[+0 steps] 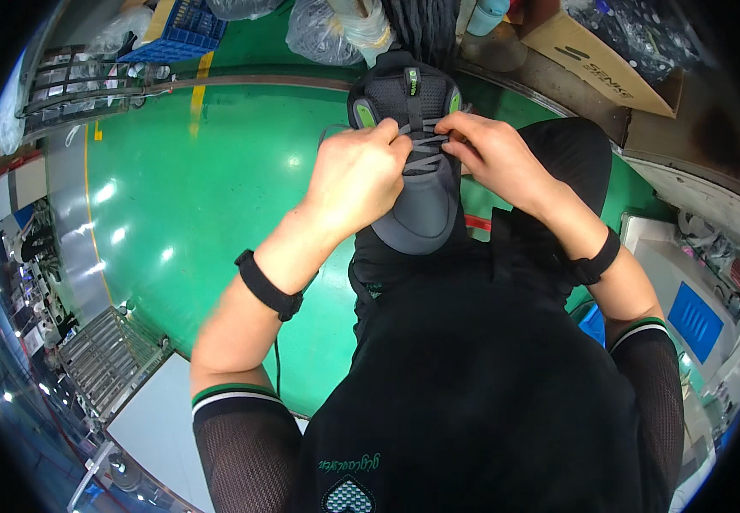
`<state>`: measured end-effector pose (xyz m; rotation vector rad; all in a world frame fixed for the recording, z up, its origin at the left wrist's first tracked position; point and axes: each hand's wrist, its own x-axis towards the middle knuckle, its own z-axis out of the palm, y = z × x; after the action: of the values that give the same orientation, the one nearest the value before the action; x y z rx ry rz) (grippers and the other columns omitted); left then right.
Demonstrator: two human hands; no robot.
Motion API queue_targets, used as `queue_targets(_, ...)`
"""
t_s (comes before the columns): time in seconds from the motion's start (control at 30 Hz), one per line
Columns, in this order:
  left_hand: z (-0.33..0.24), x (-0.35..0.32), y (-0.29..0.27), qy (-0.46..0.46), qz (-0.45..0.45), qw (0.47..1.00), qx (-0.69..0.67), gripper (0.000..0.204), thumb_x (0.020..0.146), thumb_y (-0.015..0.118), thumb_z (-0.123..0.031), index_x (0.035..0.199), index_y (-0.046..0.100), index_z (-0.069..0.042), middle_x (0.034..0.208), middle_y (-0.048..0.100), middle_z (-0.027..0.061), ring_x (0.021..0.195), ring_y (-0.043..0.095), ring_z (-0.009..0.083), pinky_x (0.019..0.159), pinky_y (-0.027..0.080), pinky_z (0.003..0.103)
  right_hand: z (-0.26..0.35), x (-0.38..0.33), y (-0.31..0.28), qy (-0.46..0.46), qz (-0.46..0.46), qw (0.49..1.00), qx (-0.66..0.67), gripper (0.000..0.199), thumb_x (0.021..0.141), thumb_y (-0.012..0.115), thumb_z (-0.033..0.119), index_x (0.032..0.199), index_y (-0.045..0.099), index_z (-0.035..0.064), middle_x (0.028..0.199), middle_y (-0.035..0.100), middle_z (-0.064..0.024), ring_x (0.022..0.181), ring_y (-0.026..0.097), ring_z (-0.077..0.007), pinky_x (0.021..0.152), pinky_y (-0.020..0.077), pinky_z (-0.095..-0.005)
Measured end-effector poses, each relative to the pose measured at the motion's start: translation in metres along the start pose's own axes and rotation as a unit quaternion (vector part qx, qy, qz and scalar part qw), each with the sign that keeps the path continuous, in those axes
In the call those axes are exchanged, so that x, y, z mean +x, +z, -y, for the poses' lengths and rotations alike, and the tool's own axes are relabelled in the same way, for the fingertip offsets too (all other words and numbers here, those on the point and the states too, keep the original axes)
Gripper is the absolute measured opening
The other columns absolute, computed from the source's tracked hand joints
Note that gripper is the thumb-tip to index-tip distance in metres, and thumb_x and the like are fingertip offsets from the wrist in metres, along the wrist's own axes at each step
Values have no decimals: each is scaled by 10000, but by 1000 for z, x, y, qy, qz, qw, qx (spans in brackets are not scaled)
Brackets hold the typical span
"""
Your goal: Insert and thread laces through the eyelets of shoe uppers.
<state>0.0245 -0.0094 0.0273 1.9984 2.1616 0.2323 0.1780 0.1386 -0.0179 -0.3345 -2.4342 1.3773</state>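
Note:
A grey and black sports shoe (417, 192) with green accents rests on my lap, toe toward me. My left hand (357, 175) lies over the shoe's left side, its fingers pinched on a grey lace (425, 158). From the right, my right hand (485, 150) pinches the laces near the tongue. Both hands meet over the lacing. Black bands circle both wrists.
A green floor (208, 197) spreads to the left. Metal wire racks (88, 85) stand far left, another rack (109, 359) lower left. A blue crate (184, 26) and plastic bags (327, 30) sit at the top. A cardboard box (601, 60) is top right, a machine (686, 291) at right.

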Motion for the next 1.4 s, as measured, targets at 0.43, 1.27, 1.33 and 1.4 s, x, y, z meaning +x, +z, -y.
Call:
queue_targets(0.43,12,-83,80,-19,-186,979,-87,456,746,607,60,1178,643,-82,1190,578,92,1113,600,269,909,524,362,-15,-15,7,-76,-50,983,-158,147,776,658,16,830,526,53,727,572,-107,644,613,-306,564,480,-377)
queue_targets(1.27,2,-31,58,-350,-243,784,-451,821,684,844,-81,1349,365,-31,1103,471,55,847,458,111,743,444,241,-23,-22,3,253,-97,877,398,228,929,554,-1,1154,572,-38,1015,636,-111,902,671,-184,811,564,-290)
queue_targets(1.33,2,-36,85,-369,-256,781,-433,914,623,867,-42,1369,339,-23,1101,442,58,841,423,112,736,433,233,-24,-23,-24,293,-116,868,384,203,944,559,74,1111,607,-30,1008,643,-119,881,672,-180,786,569,-300)
queue_targets(1.4,5,-45,98,-348,-279,763,-469,915,617,868,-29,1367,343,-25,1124,428,53,861,418,116,739,429,226,-58,-46,-82,240,-177,874,383,261,947,562,163,1089,611,-51,906,660,-93,752,638,-136,701,548,-253)
